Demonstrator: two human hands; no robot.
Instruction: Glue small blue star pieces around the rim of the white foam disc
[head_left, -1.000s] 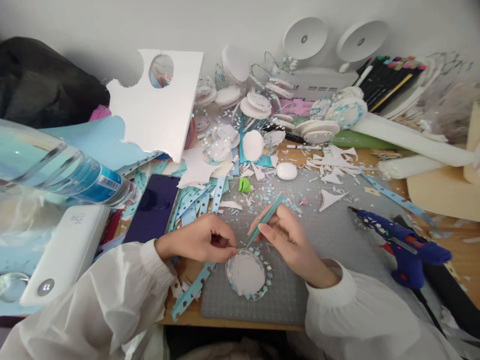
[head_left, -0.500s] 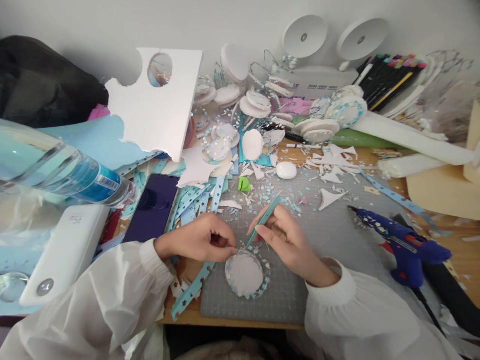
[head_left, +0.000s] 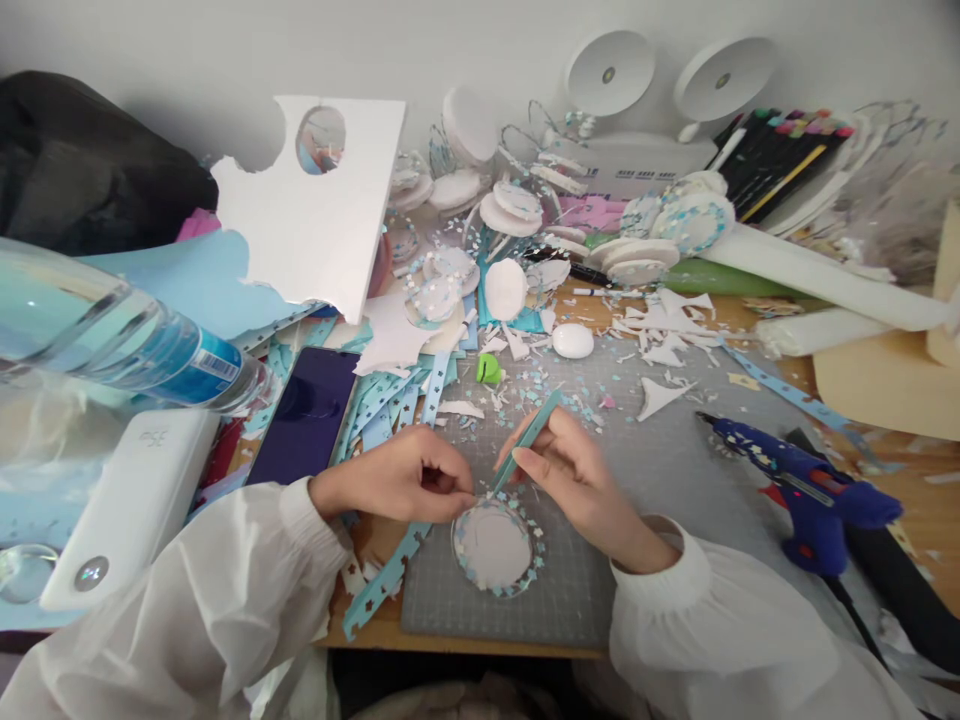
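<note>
A white foam disc (head_left: 493, 545) lies on the grey cutting mat (head_left: 577, 600), ringed by a wire garland of small blue and white stars (head_left: 537, 545). My left hand (head_left: 409, 475) pinches the garland at the disc's upper left edge, thumb and forefinger together. In my right hand (head_left: 562, 465) are teal tweezers (head_left: 534, 432), slanting down with their tip at the disc's top edge, close to my left fingertips. Whether the tweezers grip a star cannot be made out. A star-punched blue strip (head_left: 386, 585) lies left of the disc, partly under my left hand.
A blue glue gun (head_left: 806, 485) lies on the right. Left are a phone (head_left: 306, 415), a white power bank (head_left: 131, 505) and a tilted water bottle (head_left: 150, 330). Behind, foam discs (head_left: 505, 288), paper scraps (head_left: 660, 398) and a green cap (head_left: 488, 369) crowd the table.
The disc with its star garland has shifted very slightly to the right. Both hands and the tweezers are almost where they were.
</note>
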